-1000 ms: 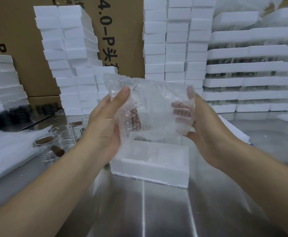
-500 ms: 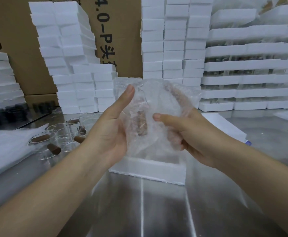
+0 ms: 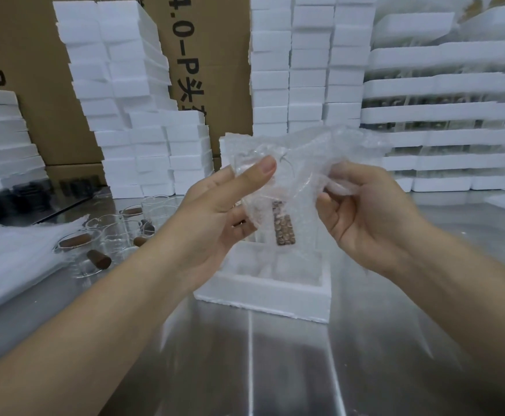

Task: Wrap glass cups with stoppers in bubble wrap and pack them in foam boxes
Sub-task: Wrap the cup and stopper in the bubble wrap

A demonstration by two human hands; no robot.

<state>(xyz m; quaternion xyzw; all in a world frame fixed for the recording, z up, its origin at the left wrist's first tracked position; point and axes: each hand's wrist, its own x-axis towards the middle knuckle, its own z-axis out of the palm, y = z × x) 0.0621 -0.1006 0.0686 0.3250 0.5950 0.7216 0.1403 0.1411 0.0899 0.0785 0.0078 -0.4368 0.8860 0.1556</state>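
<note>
I hold a glass cup wrapped in clear bubble wrap (image 3: pixel 302 163) in the air above an open white foam box (image 3: pixel 263 298). The cup's brown cork stopper (image 3: pixel 284 229) shows through the wrap. My left hand (image 3: pixel 215 223) grips the wrapped cup from the left, thumb pressed on its upper front. My right hand (image 3: pixel 362 211) pinches the loose right edge of the wrap with curled fingers. The glass itself is hard to make out under the wrap.
Several unwrapped glass cups (image 3: pixel 110 235) with cork stoppers (image 3: pixel 98 259) stand at the left on the steel table (image 3: pixel 275 370), beside a pile of bubble wrap sheets (image 3: pixel 14 259). Stacks of white foam boxes (image 3: pixel 131 115) and cardboard cartons (image 3: pixel 206 55) line the back.
My right hand left the far side of the bundle, came to the front and gathered the wrap's right edge. The stopper now sits upright, lower in the bundle.
</note>
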